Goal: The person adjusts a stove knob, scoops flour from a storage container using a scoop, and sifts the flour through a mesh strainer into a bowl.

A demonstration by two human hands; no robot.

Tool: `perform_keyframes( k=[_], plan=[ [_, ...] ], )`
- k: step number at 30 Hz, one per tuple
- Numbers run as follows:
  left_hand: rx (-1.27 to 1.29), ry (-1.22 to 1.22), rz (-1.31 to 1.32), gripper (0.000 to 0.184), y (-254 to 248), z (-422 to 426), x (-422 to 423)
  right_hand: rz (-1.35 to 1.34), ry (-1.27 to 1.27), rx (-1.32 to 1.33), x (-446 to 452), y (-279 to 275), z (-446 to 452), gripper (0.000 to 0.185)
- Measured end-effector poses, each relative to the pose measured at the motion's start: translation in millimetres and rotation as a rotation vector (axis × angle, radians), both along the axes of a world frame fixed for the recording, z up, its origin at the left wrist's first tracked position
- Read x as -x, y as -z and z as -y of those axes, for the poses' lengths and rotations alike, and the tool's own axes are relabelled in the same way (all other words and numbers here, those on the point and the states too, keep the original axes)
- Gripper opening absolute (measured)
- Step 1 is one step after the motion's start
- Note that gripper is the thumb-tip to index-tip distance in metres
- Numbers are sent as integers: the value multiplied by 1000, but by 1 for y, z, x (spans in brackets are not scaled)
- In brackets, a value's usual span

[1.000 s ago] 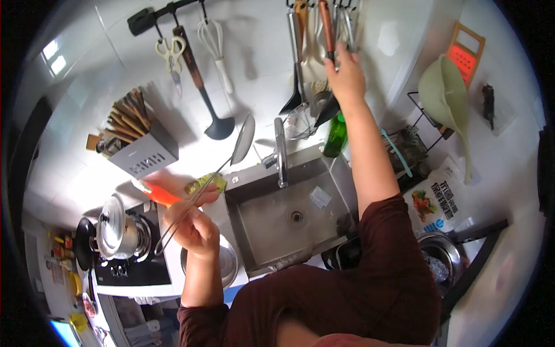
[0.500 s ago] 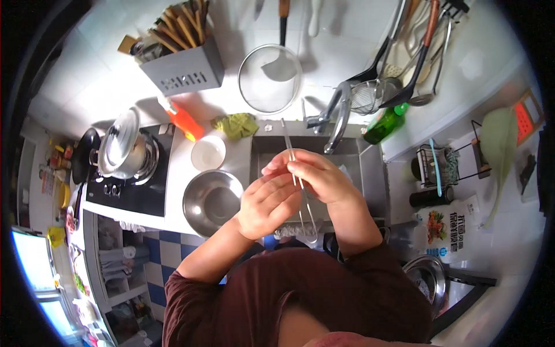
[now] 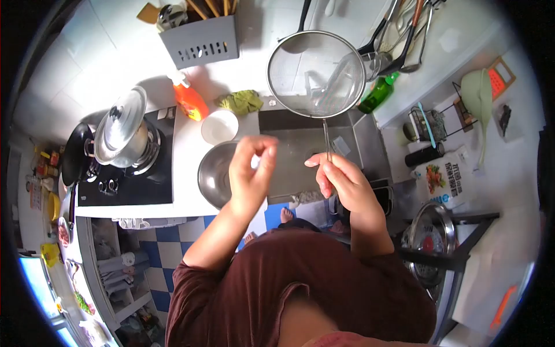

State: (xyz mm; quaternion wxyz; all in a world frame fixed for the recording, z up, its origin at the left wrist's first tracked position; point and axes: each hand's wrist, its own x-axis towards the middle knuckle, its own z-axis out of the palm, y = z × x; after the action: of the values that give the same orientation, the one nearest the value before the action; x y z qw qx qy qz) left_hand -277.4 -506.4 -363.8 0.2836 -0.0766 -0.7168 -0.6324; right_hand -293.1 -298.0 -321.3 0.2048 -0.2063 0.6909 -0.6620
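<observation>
A round fine-mesh strainer [image 3: 315, 74] is held up over the back of the sink [image 3: 283, 165]. Its thin wire handle runs down into my right hand [image 3: 344, 179], whose fingers are closed round it. My left hand [image 3: 252, 173] is raised with its fingers curled, off the strainer, above the right side of a steel bowl [image 3: 215, 176]; whether anything small is between the fingers I cannot make out. Behind that bowl stands a white bowl [image 3: 219, 127]. The faucet shows blurred through the mesh.
On the left, a lidded pot [image 3: 121, 136] sits on the stove [image 3: 124, 185]. An orange bottle [image 3: 189, 101] and a green cloth [image 3: 240, 101] lie behind the bowls. A green bottle [image 3: 377, 94] stands right of the strainer. Utensils [image 3: 404, 40] hang on the wall.
The right hand came down from the hanging utensils and now holds the strainer, which the left hand held a second ago. The hands, together half a second ago, are now apart.
</observation>
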Motion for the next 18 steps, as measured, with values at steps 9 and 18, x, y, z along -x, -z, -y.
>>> perform_keyframes(
  k=[9,18],
  plan=[
    [-553,297,-15,9,-40,30,-37,-98,-9,-138,-73,-14,33,29],
    [-692,217,-32,8,-43,62,-67,-212,-26,-217,-100,-9,36,25]
  ],
)
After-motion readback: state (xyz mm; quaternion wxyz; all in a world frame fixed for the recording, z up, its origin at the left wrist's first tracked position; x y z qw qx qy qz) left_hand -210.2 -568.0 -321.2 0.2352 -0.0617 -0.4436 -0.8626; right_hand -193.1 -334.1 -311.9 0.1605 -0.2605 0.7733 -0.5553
